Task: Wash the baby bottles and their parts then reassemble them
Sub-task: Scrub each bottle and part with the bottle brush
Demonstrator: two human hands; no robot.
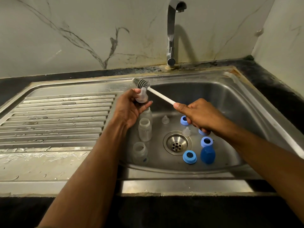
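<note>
Head view: a person is standing over a stainless steel sink (pixel 230 96), both forearms reaching in from below.
Left hand (pixel 130 107): its grip is curling round a clear silicone nipple (pixel 142 97), thumb on one side and fingers on the other, holding it up above the left edge of the basin.
Right hand (pixel 199 114): its grip is closing tightly round the end of the white handle of a bottle brush (pixel 158 93), fingers wrapped, thumb lying along the shaft.
Brush head: the grey bristled head (pixel 141 83) is sitting just behind and touching the tip of the held nipple, the handle slanting down to the right.
Bottles: three clear bottles are standing upright along the left side of the basin: one nearest the camera (pixel 139 153), one in the middle (pixel 145 129), one (pixel 148 113) partly hidden behind the left hand.
Loose nipples: one (pixel 165 120) is sitting on the basin floor beyond the drain (pixel 176 143), another (pixel 186 131) is just beside the drain's rim.
Blue parts: collar rings are lying at (pixel 189 156), (pixel 206 141) and (pixel 184 120), a fourth (pixel 203 132) is half hidden under the right hand; a blue cap (pixel 207 155) is resting near the front right.
Faucet (pixel 171 33): chrome, rising behind the basin; no water is running.
Drainboard (pixel 57 119): ribbed and wet, lying left of the basin.
</note>
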